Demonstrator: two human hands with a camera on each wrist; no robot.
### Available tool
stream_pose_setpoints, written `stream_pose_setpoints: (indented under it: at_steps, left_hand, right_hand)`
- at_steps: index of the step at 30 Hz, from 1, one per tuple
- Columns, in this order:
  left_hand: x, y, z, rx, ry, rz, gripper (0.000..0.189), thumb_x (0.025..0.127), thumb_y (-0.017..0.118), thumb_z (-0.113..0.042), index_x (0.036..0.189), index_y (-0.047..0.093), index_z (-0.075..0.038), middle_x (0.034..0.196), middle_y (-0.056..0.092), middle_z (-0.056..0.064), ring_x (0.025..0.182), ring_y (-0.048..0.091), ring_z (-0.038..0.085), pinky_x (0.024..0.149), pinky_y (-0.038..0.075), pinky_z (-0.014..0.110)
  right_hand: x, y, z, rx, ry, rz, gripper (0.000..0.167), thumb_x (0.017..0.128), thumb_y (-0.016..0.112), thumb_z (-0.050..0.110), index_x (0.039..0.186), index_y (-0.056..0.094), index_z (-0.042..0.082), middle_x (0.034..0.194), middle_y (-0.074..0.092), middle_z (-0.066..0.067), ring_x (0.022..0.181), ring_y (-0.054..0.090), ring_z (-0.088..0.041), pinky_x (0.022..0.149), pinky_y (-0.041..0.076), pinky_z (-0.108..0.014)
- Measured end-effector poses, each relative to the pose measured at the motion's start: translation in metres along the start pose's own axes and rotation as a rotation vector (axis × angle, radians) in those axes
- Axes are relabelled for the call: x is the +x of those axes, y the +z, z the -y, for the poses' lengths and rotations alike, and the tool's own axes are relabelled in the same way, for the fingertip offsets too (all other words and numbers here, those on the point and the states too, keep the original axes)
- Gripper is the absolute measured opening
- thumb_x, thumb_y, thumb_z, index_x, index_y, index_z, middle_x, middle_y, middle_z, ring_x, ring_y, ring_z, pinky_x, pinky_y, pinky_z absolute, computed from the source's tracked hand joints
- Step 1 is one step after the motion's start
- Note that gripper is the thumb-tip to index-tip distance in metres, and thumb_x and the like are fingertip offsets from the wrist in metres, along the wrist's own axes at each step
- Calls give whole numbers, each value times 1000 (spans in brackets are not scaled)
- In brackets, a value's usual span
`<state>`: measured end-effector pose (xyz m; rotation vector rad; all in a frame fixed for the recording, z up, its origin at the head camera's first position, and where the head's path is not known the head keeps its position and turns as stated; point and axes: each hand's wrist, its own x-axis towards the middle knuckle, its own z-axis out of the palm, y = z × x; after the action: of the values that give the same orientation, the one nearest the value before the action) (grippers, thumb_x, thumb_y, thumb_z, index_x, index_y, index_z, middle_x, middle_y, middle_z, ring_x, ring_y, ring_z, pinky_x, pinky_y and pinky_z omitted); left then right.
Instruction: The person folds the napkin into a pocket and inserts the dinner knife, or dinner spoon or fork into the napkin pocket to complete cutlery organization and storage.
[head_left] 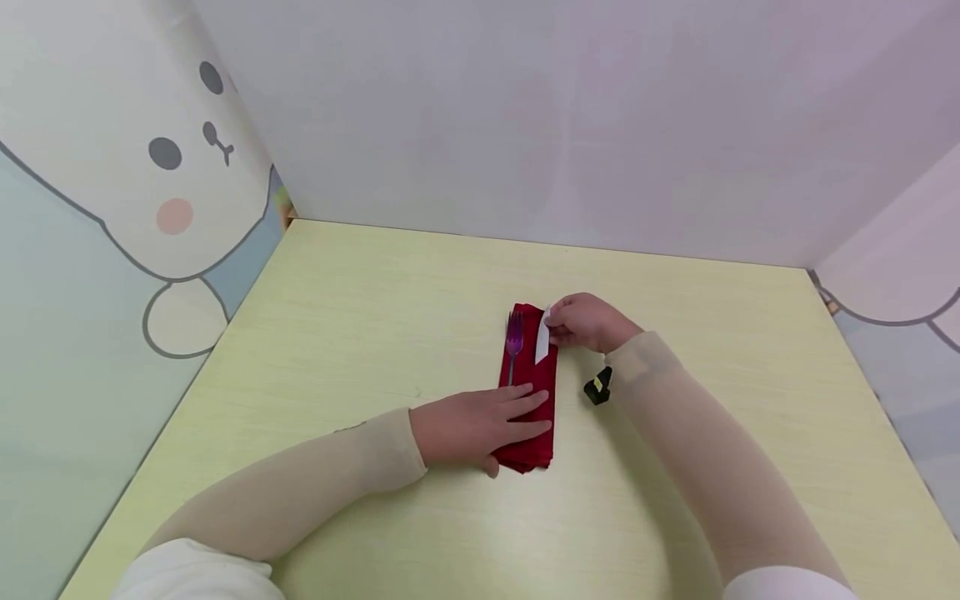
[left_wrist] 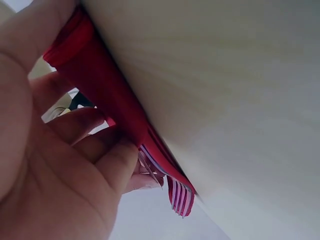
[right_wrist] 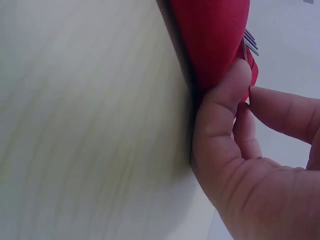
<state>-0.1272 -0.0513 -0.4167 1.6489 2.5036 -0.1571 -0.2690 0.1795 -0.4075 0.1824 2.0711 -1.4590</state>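
A folded red napkin (head_left: 534, 433) lies lengthwise on the table, seen edge-on in both wrist views. A fork (head_left: 513, 337) rests on its left side, tines pointing away, with a purple sheen in the head view; the lower handle is hidden. My left hand (head_left: 476, 425) lies across the napkin's near half with fingers spread and fairly straight, thumb by its near end. At the far right edge, my right hand (head_left: 587, 322) pinches a narrow white card (head_left: 543, 340) between thumb and fingers. The card stands over the napkin, to the right of the tines (left_wrist: 181, 197).
The pale yellow wooden table (head_left: 375, 308) spreads around the napkin. Beside the right wrist is a small black object (head_left: 597, 387) with a yellow mark. A plain pale wall (head_left: 510, 125) borders the back, and a cartoon-printed panel (head_left: 135, 192) stands at the left.
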Motion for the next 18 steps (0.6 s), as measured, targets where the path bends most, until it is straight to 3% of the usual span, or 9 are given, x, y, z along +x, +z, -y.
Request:
stream_pose_setpoints:
  at_steps: [5, 11, 15, 18]
  left_hand:
    - [0, 0, 0, -4, -1, 6, 89, 88, 79, -52, 161, 38, -22, 168, 27, 7, 155, 23, 28, 112, 39, 24]
    - [-2, 1, -1, 14, 5, -11, 89, 88, 79, -52, 161, 39, -21, 167, 29, 8, 154, 25, 27, 112, 38, 23]
    - [-2, 1, -2, 9, 2, -20, 89, 88, 80, -52, 161, 39, -19, 166, 31, 8, 154, 26, 26, 113, 36, 22]
    - [-2, 1, -3, -8, -6, -15, 89, 88, 79, -51, 161, 39, -19, 166, 31, 8, 154, 26, 25, 113, 36, 22]
  right_hand:
    - [-2, 0, 1, -11, -14, 5, 11, 104, 55, 3, 110, 56, -7, 103, 57, -15, 90, 61, -22, 91, 57, -35]
    - [-4, -2, 1, -259, -49, -41, 22, 104, 58, 11, 117, 62, -7, 111, 60, -16, 97, 58, -25, 93, 52, -37]
    - [-3, -1, 1, -386, -55, -92, 19, 101, 59, 15, 105, 66, -3, 93, 61, -10, 84, 55, -24, 83, 48, -37]
    - [-3, 0, 3, -464, -58, -114, 18, 99, 60, 16, 86, 61, 3, 76, 54, -5, 74, 50, -21, 78, 45, -38]
